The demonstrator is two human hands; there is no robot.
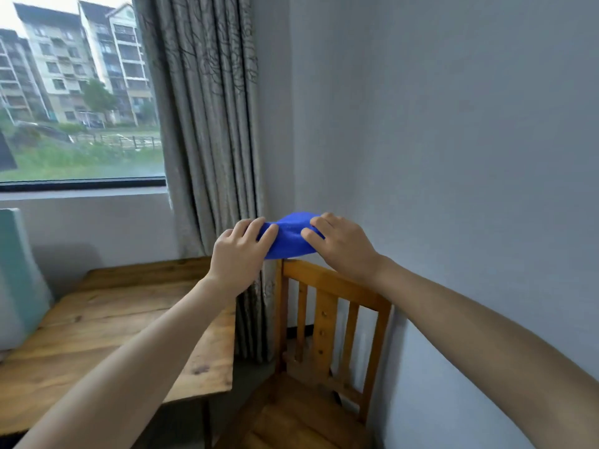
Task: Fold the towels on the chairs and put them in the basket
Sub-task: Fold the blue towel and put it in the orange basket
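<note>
Now both hands, the left hand (238,251) and right hand (340,243), pinch the blue towel (288,238) above the chair (327,277), so line up the edges neatly.

Ends of blue towel (288,238) hidden, chair (324,280) cropped below, teal object (16,270) cropped left

A wooden table (113,319) stands below a window (81,92) that shows apartment blocks (64,59). A grey patterned curtain (207,124) hangs beside the window. A pale teal object (16,270) sits at the table's left edge.
</note>
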